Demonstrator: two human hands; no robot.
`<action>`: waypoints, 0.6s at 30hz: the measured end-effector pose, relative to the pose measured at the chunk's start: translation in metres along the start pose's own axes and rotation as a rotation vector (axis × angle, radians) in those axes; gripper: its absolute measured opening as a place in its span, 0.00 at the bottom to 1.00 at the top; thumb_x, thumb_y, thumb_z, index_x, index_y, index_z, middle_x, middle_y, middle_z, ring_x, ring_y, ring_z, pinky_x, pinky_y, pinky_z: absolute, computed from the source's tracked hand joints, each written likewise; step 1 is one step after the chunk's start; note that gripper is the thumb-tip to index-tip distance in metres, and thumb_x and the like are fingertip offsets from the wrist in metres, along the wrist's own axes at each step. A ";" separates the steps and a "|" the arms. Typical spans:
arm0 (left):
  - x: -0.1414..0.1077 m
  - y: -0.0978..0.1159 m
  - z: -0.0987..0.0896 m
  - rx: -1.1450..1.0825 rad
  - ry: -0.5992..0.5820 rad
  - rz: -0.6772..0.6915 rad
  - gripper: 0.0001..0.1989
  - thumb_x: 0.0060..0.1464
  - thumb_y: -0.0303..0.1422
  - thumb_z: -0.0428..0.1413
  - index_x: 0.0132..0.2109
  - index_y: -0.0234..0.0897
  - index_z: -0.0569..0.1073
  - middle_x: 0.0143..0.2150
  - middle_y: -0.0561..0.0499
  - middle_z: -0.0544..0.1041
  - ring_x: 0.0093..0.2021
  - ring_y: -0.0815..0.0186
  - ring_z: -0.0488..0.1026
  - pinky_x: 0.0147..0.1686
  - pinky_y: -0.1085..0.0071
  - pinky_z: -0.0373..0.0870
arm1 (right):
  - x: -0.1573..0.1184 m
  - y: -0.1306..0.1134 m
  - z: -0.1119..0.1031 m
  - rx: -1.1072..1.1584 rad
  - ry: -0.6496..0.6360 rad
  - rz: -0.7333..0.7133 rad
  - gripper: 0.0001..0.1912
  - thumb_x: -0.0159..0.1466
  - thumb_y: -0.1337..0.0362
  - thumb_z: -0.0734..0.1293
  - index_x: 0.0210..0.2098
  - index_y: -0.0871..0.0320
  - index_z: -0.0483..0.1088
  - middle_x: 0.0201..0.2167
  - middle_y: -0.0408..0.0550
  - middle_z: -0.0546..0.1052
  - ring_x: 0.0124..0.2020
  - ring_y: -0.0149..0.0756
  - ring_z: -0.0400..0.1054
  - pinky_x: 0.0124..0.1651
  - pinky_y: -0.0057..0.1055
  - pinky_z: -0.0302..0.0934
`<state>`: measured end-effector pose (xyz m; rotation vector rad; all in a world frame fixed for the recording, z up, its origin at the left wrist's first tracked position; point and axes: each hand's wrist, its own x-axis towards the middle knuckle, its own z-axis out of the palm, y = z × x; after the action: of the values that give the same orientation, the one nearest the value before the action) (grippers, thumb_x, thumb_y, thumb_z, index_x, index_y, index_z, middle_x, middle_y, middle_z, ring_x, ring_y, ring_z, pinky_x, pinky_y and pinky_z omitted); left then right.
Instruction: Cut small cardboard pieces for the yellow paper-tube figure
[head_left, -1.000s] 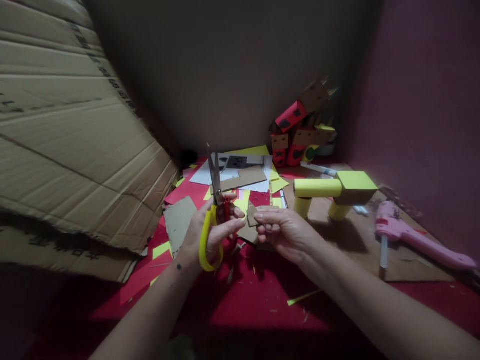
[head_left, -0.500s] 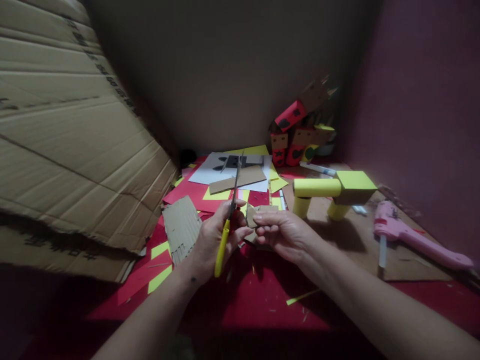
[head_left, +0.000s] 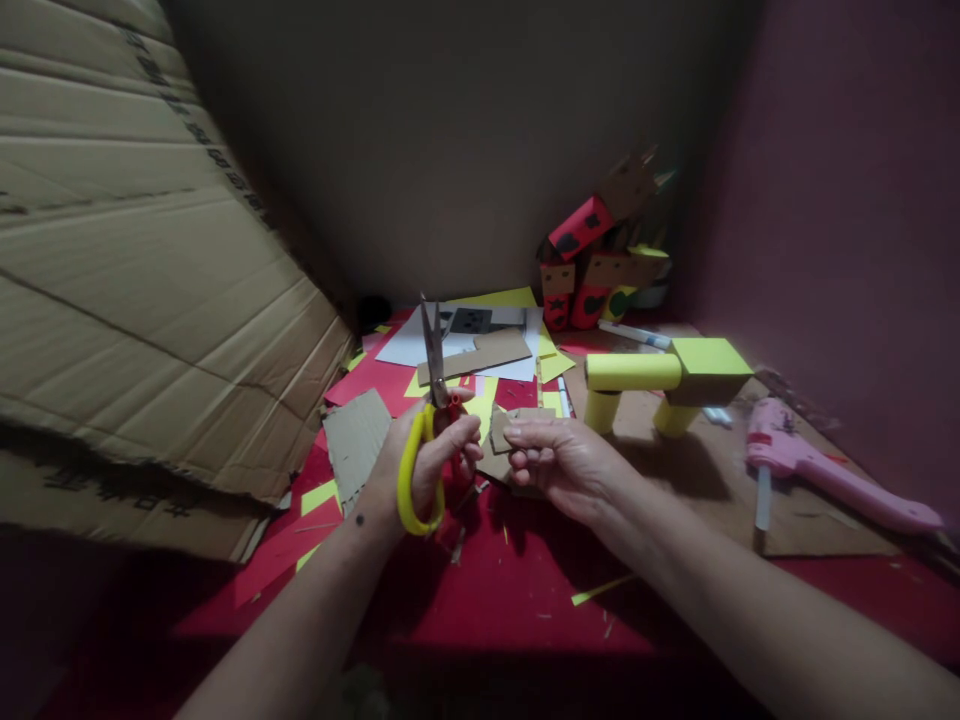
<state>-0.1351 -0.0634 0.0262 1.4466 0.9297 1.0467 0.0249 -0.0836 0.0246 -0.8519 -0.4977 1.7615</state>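
Scissors (head_left: pixel 440 390) with a yellow handle loop and red parts sit in the left hand (head_left: pixel 441 455), raised over the red tabletop (head_left: pixel 517 610), their metal blades pointing up and away and spread a little apart. The left fingers are bent round the handles with the thumb lying across the near side, so that hand is closed on its tool. The right hand (head_left: pixel 566 460) is just beside it, its thumb and forefinger pinched shut on a small cardboard piece (head_left: pixel 501 432), the other fingers curled in beneath; the blades and that piece are apart. Left of the hands lies a greyish cardboard scrap (head_left: pixel 358 440), near red and yellow paper bits, and a large creased cardboard sheet (head_left: pixel 150 270) slopes up at far left. Beyond the hands, a cut cardboard strip (head_left: pixel 487 352) rests on a white printed sheet (head_left: pixel 397 345). On the right, a yellow tube (head_left: pixel 630 372) joins a yellow-topped box (head_left: pixel 711 360), with short yellow tubes upright underneath, and a pink glue gun (head_left: pixel 825 470) lies near it on a brown cardboard board (head_left: pixel 832 535). Red-and-brown figures (head_left: pixel 587 235) stand at the back, with a white marker (head_left: pixel 636 335) before them
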 end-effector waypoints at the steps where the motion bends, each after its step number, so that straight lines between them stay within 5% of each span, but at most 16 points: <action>1: 0.002 -0.002 0.001 -0.040 0.008 -0.044 0.19 0.53 0.40 0.57 0.49 0.36 0.65 0.29 0.55 0.68 0.24 0.70 0.69 0.19 0.76 0.67 | 0.000 0.000 0.000 -0.003 -0.005 0.003 0.05 0.48 0.77 0.68 0.22 0.64 0.69 0.15 0.41 0.69 0.15 0.24 0.62 0.16 0.20 0.58; 5: 0.003 -0.002 0.006 -0.122 0.002 -0.122 0.20 0.51 0.41 0.59 0.48 0.37 0.66 0.27 0.56 0.68 0.21 0.72 0.67 0.18 0.76 0.65 | -0.001 0.000 0.001 -0.048 -0.074 -0.003 0.02 0.49 0.75 0.68 0.24 0.66 0.72 0.14 0.42 0.68 0.16 0.26 0.64 0.20 0.23 0.63; 18: 0.002 0.001 0.004 0.090 -0.094 -0.030 0.18 0.52 0.40 0.59 0.47 0.36 0.67 0.23 0.57 0.68 0.20 0.72 0.65 0.20 0.76 0.63 | -0.003 0.003 0.001 -0.067 -0.130 -0.049 0.03 0.48 0.74 0.70 0.24 0.65 0.72 0.16 0.43 0.70 0.19 0.29 0.67 0.23 0.25 0.65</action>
<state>-0.1308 -0.0625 0.0270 1.5381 0.9375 0.9175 0.0229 -0.0869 0.0242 -0.7686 -0.6613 1.7710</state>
